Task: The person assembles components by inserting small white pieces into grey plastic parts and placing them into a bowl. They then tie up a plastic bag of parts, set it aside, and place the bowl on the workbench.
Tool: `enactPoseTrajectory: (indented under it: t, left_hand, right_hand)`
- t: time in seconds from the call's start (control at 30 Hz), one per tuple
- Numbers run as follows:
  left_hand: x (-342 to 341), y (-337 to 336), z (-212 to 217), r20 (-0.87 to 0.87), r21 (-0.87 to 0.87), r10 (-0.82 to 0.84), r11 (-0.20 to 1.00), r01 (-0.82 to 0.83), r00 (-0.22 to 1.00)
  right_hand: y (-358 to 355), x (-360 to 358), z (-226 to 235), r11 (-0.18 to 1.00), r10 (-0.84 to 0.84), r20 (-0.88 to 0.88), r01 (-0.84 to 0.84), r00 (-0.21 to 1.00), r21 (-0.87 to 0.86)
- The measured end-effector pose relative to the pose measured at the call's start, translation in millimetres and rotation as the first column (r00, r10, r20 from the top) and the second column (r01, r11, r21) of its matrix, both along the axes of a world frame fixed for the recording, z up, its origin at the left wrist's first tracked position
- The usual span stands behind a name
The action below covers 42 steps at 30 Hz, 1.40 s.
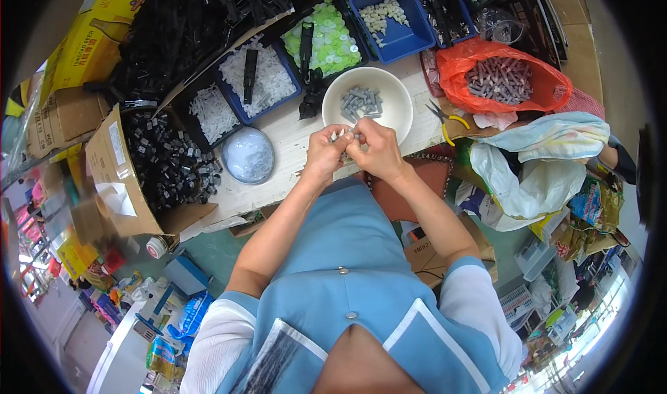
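Observation:
Close together at the table's near edge, both my hands are closed with fingertips pinched. My left hand [325, 153] grips a small pale piece, its kind mostly hidden by the fingers. The fingers of my right hand [377, 151] press against the same spot from the other side; what they hold is hidden. Just beyond them stands a cream bowl [399, 116] with a small heap of short grey cylindrical pieces [361, 103] in it. More such pieces [497, 80] fill an open red plastic bag [545, 96] to the right.
Yellow-handled pliers [455, 121] lie right of the bowl. Trays of clear parts [257, 78], green discs [326, 43] and cream parts [382, 19] line the back. A round bluish lidded container [248, 156] and a cardboard box [114, 165] of black parts [170, 161] stand left.

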<state>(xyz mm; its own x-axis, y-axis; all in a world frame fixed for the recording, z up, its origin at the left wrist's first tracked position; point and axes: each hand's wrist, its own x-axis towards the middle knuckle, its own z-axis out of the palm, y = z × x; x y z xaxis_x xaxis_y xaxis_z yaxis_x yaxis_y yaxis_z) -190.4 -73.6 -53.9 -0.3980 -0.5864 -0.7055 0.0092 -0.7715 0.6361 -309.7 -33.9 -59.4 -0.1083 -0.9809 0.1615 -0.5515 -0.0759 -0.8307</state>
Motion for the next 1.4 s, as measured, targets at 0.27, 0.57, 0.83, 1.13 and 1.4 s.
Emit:
enactPoseTrajectory:
  t: [0.27, 0.57, 0.83, 1.13, 1.4]
  left_hand:
    - [4.3, 5.1, -1.2, 0.074, 0.004, -0.074, 0.997, 0.074, 0.995]
    - [0.8, 3.0, 1.2, -0.101, -0.026, 0.103, 0.994, -0.106, 0.99]
    - [2.2, 4.1, 5.9, -0.081, -0.034, 0.096, 0.994, -0.099, 0.992]
    - [8.6, -0.9, 8.6, -0.076, -0.09, 0.019, 0.996, -0.026, 0.997]
    - [2.6, -0.9, 7.0, -0.243, 0.06, 0.182, 0.983, -0.173, 0.953]
  right_hand:
    - [7.8, 8.9, 3.2, 0.976, -0.154, 0.115, 0.133, 0.981, 0.173]
    - [5.6, 18.5, 1.9, 0.957, -0.29, 0.107, 0.285, 0.951, 0.055]
    - [7.5, 19.2, 3.8, 0.956, -0.293, 0.173, 0.29, 0.94, 0.041]
    - [-10.1, 0.4, 11.5, 0.998, 0.002, 0.045, 0.001, 0.999, -0.067]
    - [-9.5, -28.9, -26.6, 0.94, -0.328, 0.481, 0.229, 0.813, 0.253]
